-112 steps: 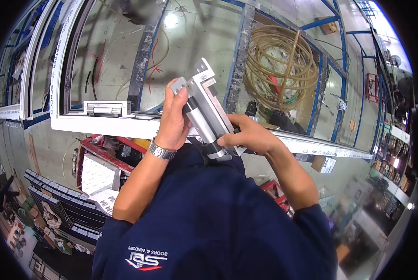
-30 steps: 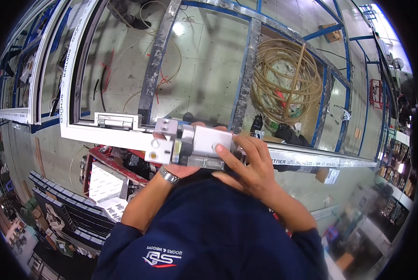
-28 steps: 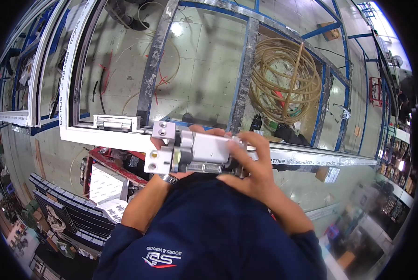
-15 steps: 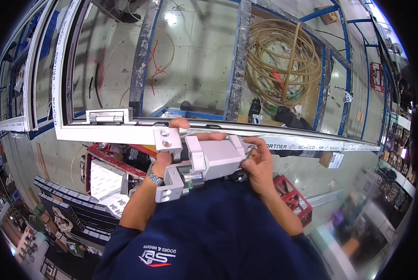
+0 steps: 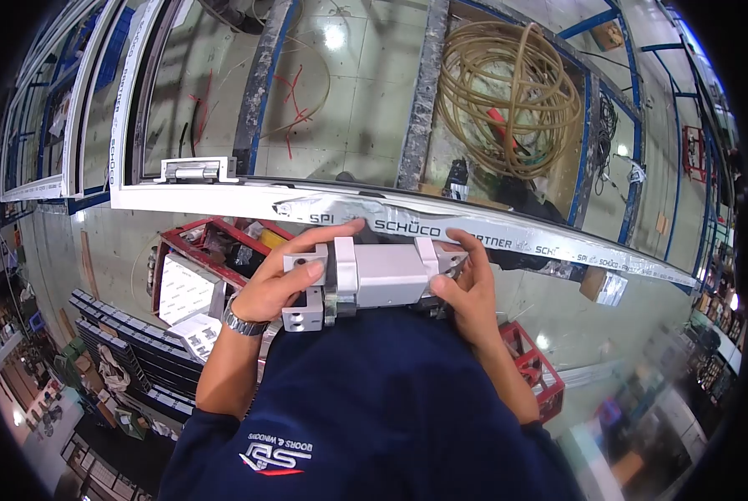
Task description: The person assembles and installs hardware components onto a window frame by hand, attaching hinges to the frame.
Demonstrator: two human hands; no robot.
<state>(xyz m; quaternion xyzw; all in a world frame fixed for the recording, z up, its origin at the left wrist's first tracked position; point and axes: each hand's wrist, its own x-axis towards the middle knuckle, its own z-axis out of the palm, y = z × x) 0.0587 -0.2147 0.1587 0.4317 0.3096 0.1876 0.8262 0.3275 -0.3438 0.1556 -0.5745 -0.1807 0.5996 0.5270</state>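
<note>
A silver metal hinge [image 5: 391,274] is held level in front of the dark blue shirt, close to the white frame profile [image 5: 199,198]. My left hand [image 5: 286,271] grips the hinge's left bracket, thumb on its face and fingers over the top. On the right end, my right hand [image 5: 471,288] holds the other bracket between thumb and fingers. A similar hinge piece [image 5: 197,170] sits on the frame's inner edge at the left. Printed protective film [image 5: 407,227] covers part of the profile and is wrinkled near its middle.
A coiled hose [image 5: 507,100] lies beyond the frame, among blue-edged supports [image 5: 424,100]. Below the profile are a red toolbox [image 5: 215,250] with white boxes at the left and a red crate [image 5: 531,367] at the right. A small cardboard box [image 5: 601,286] stands near the profile's right part.
The hinge has turned to a more level pose and moved slightly up. My left hand has shifted from behind it to its left end, thumb in front. The film's middle now shows.
</note>
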